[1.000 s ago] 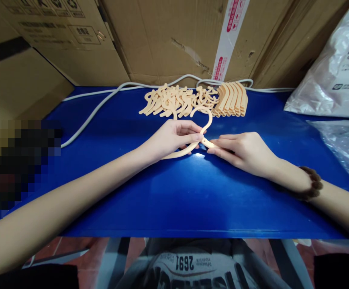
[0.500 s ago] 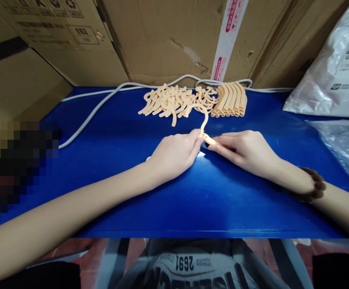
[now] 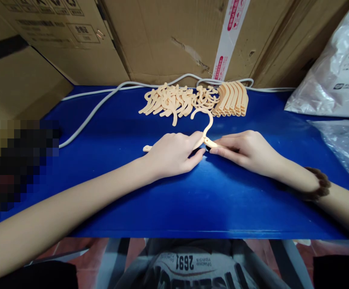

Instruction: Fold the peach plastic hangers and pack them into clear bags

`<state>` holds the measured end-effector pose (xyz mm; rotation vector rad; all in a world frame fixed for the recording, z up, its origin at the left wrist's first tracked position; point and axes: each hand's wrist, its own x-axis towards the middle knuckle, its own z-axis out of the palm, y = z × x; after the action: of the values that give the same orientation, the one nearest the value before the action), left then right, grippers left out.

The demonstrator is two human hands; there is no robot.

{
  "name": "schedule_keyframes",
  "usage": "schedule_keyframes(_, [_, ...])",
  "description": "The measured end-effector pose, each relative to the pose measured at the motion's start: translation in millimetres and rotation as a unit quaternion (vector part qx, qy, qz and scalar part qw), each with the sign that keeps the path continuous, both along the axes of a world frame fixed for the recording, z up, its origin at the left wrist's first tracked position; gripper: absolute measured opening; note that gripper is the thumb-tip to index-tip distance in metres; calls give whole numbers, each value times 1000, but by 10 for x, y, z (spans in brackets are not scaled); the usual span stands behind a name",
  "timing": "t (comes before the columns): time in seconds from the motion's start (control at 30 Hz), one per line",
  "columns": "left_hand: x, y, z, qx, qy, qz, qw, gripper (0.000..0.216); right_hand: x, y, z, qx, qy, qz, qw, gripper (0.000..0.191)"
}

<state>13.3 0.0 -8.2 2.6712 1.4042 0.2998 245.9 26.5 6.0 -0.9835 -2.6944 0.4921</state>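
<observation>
A peach plastic hanger piece [image 3: 207,124] with a hook lies on the blue table [image 3: 168,200] between my hands. My left hand [image 3: 174,154] lies palm down over its left arm, fingers curled, pinching the joint near the hook; the arm's tip [image 3: 146,148] pokes out to the left. My right hand [image 3: 246,150] presses its fingers together on the right arm of the piece. Behind them lies a heap of loose peach hooks [image 3: 174,100] beside a neat stack of peach arms [image 3: 233,99].
Cardboard boxes [image 3: 168,36] wall off the back and left. A white cable [image 3: 96,108] runs along the table's back edge. Plastic bags [image 3: 333,64] lie at the right. A dark bead bracelet [image 3: 320,188] circles my right wrist.
My left hand turned palm down and flattened the hanger onto the table. The hook, first curved over my fingers, now stands out toward the pile. My right hand stayed put.
</observation>
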Motion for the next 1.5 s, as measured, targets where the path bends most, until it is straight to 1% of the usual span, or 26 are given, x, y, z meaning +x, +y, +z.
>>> schedule_keyframes(0.17, [0,-15,-8,18,0,-10,1000,29,1,8,0,-14,-4,-1,1000,50])
schedule_keyframes(0.3, [-11,-26,-8,27,10,-10,1000,27,5,16,8,-20,0,2,1000,49])
schedule_keyframes(0.53, [6,34,-13,20,41,2,999,36,58,105,12,-30,3,-16,999,49])
schedule_keyframes(0.67, [29,37,-10,15,60,5,998,37,66,132,4,-28,2,-7,1000,47])
schedule_keyframes(0.77, [30,26,-7,27,73,8,997,37,72,130,-20,8,3,13,1000,44])
schedule_keyframes(0.87, [23,24,-9,38,89,-2,995,40,87,129,-62,78,-7,45,996,44])
schedule_keyframes(1.0, [11,35,-10,65,108,-24,992,45,105,132,-100,191,-39,69,978,43])
schedule_keyframes(1.1, [-5,45,-12,87,104,-23,990,43,105,146,-98,242,-39,70,967,39])
schedule_keyframes(1.2, [-27,58,-22,112,88,-4,990,40,101,162,-80,299,-17,43,953,40])
schedule_keyframes(1.33, [-49,71,-33,132,80,20,988,39,101,145,-56,367,-21,-25,930,40])
schedule_keyframes(1.43, [-50,67,-33,136,73,18,988,39,107,115,-52,379,-29,-59,923,37])
schedule_keyframes(1.5, [-49,60,-33,137,62,12,989,40,109,105,-54,375,-30,-64,924,35])
